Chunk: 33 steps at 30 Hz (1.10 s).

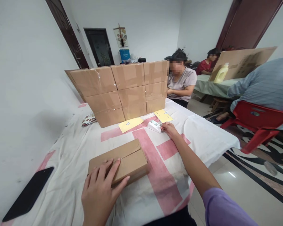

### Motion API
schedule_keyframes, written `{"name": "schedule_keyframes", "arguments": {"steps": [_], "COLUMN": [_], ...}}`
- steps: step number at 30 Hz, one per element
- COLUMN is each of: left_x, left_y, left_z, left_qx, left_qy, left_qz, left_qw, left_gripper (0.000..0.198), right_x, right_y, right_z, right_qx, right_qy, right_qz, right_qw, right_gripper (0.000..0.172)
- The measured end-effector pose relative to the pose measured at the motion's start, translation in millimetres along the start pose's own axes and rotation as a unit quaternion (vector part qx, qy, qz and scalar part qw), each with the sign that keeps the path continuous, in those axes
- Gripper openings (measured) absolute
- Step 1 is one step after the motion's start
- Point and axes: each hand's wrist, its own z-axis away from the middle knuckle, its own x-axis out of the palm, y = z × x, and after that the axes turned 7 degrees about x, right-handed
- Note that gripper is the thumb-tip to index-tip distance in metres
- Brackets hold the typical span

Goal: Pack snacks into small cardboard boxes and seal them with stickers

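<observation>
My left hand (101, 185) lies on the near left part of a brown cardboard box (129, 163), its fingers spread over the top and the thumb at the near side. The box lies flat, and a seam runs along its top. Further off, my right hand (170, 129) reaches to the right end of a small white tape dispenser (153, 126). Thumb and fingers are pinched together there, on what appears to be the tape's end; it is hardly visible. Two yellow sheets, one left (130, 125) and one right (163, 115), lie beyond the dispenser.
A taped wall of stacked cardboard boxes (132, 91) stands across the table's far side. A black phone (29, 193) lies at left on the white and pink cloth (68, 175). One person (182, 78) sits behind the boxes; others sit at another table, near a red chair (261, 116).
</observation>
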Motion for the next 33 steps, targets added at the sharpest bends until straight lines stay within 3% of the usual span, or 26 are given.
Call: {"name": "schedule_keyframes", "arguments": {"steps": [19,33], "left_x": [0.2,-1.0], "left_y": [0.3,2.9], "left_z": [2.2,1.3], "left_qx": [0.0,-0.009], "left_qy": [0.011,-0.001], "left_qz": [-0.001,0.002], "left_qw": [1.0,1.0], "left_gripper": [0.051,0.054], "right_x": [0.0,2.4], "right_y": [1.4,3.6], "right_z": [2.0,5.1], "right_qx": [0.009,-0.017], "right_qy": [-0.004,-0.042], "right_qz": [0.008,-0.004], "right_qw": [1.0,0.999], "right_gripper": [0.06,0.053]}}
